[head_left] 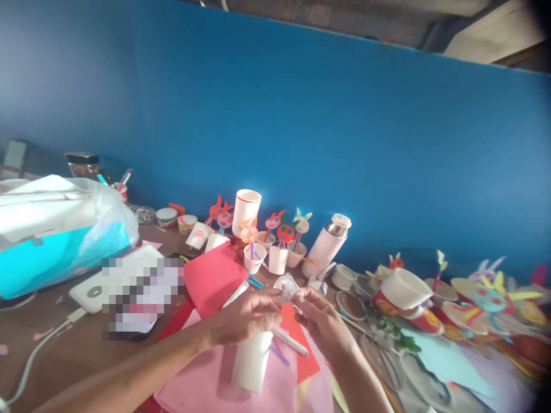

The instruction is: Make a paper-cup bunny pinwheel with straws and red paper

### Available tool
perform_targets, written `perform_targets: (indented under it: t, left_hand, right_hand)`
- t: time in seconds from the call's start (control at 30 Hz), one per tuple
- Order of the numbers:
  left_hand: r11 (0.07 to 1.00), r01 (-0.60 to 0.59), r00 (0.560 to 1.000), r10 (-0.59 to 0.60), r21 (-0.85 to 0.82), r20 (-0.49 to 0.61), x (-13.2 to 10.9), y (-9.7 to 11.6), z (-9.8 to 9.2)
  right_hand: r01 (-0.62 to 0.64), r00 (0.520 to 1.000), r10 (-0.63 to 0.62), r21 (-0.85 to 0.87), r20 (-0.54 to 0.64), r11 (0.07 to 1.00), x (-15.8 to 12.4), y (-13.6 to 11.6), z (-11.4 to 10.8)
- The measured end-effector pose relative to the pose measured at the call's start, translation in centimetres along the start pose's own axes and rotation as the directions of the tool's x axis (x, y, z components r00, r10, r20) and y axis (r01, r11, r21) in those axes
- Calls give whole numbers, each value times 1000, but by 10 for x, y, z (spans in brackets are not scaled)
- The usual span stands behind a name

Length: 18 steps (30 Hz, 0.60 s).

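Observation:
My left hand [249, 314] and my right hand [321, 315] meet in front of me with fingertips closed in a pinch. Between them is a small, clear, whitish round thing [286, 285]; its kind is too blurred to name. Just under my left hand a white paper cup [252, 364] stands on pink paper [202, 384]. A white pen [290, 341] lies between the two hands, beside a purple strip [279, 354]. Orange-red paper [301, 355] is under my right hand. A red sheet [215, 275] lies behind my left hand.
Small cups with paper animal faces [278, 258] stand along the blue wall [301, 132], near a pink thermos [325, 246]. Stacked cups [407, 289] and tape rolls [350, 305] crowd the right. A phone [146, 298], a white power bank [92, 289] and a bag [51, 258] lie left.

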<state>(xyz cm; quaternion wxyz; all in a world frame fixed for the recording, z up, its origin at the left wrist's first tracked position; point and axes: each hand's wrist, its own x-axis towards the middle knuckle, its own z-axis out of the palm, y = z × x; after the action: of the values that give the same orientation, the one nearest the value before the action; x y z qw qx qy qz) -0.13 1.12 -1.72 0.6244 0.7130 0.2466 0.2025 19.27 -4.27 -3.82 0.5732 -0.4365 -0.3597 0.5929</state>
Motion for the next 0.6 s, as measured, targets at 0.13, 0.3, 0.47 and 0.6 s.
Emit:
perform_targets:
  t: [0.13, 0.3, 0.47, 0.6]
  left_hand:
    - [956, -97, 993, 114, 277, -44, -2, 0, 4]
    - [964, -106, 994, 108, 244, 6, -8, 5, 6]
    - [980, -77, 994, 90, 185, -65, -6, 7, 0]
    - [968, -69, 993, 89, 243, -72, -3, 3, -15]
  right_hand:
    - [-9, 1000, 11, 110, -22, 994, 2, 2, 0]
    - [-16, 999, 23, 124, -49, 992, 2, -6, -2]
    - [41, 997, -33, 99, -77, 994, -6, -29, -21]
    - [5, 987, -50, -278, -155, 961, -15, -47, -51]
